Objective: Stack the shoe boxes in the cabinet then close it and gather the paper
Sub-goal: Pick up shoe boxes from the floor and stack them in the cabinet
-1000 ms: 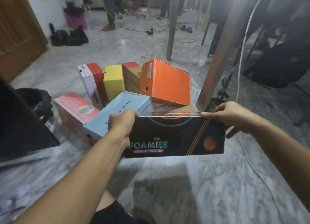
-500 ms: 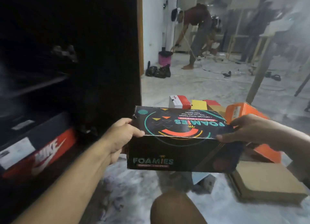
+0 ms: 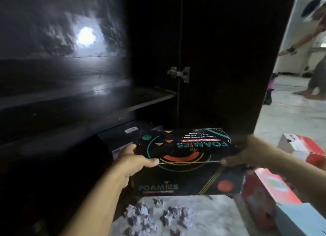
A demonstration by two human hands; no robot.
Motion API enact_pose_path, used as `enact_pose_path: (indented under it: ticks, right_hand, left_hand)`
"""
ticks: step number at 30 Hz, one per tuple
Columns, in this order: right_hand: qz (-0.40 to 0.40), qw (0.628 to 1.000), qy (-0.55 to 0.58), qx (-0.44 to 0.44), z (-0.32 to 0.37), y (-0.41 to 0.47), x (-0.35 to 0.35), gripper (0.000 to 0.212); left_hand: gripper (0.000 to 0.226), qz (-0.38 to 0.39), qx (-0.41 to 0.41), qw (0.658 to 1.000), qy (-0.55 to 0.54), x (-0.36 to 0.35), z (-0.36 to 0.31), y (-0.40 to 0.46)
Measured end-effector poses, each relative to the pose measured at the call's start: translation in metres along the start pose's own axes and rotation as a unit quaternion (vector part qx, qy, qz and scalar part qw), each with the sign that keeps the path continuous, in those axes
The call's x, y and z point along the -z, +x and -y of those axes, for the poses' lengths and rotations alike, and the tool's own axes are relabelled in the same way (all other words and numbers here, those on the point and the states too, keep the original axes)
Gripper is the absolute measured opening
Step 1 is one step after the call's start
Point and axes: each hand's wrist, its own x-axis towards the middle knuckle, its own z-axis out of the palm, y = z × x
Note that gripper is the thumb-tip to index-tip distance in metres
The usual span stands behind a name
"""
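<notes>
Before the dark open cabinet (image 3: pixel 220 59), a black Foamies shoe box (image 3: pixel 183 163) is held in the air, above crumpled paper (image 3: pixel 157 218) on the floor. Left hand (image 3: pixel 134 163) clasps its left end, thumb over the lid edge; right hand (image 3: pixel 247 152), blurred, clasps the right end.

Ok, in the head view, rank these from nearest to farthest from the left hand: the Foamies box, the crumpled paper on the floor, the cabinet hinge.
1. Foamies box: gripped by the left hand at its left end.
2. Crumpled paper: on the floor below the hand, slightly to its right.
3. Cabinet hinge: up on the open door's edge, above and right of the hand.
</notes>
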Motion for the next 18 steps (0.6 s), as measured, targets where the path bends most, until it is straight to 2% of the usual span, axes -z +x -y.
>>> enact_pose_path:
  ticks: [2, 5, 9, 13, 18]
  right_hand:
    - [0.006, 0.999, 0.022, 0.023, 0.019, 0.034, -0.021, 0.071]
    - [-0.002, 0.997, 0.05, 0.057, 0.05, 0.078, -0.051, 0.059]
    - [-0.012, 0.994, 0.072, 0.085, 0.082, 0.133, -0.083, 0.045]
    - [-0.035, 0.989, 0.1, 0.1, 0.107, 0.184, -0.113, 0.048]
    - [-0.083, 0.975, 0.163, 0.127, 0.128, 0.233, -0.142, 0.04]
  left_hand:
    - [0.1, -0.051, 0.002, 0.999, -0.018, 0.016, 0.006, 0.015]
    - [0.11, -0.129, 0.002, 0.991, -0.041, 0.035, 0.012, 0.042]
    - [0.111, -0.2, -0.02, 0.977, -0.067, 0.058, 0.014, 0.077]
    - [0.107, -0.226, -0.023, 0.97, -0.088, 0.076, 0.013, 0.112]
    - [0.094, -0.25, -0.053, 0.962, -0.095, 0.08, 0.02, 0.155]
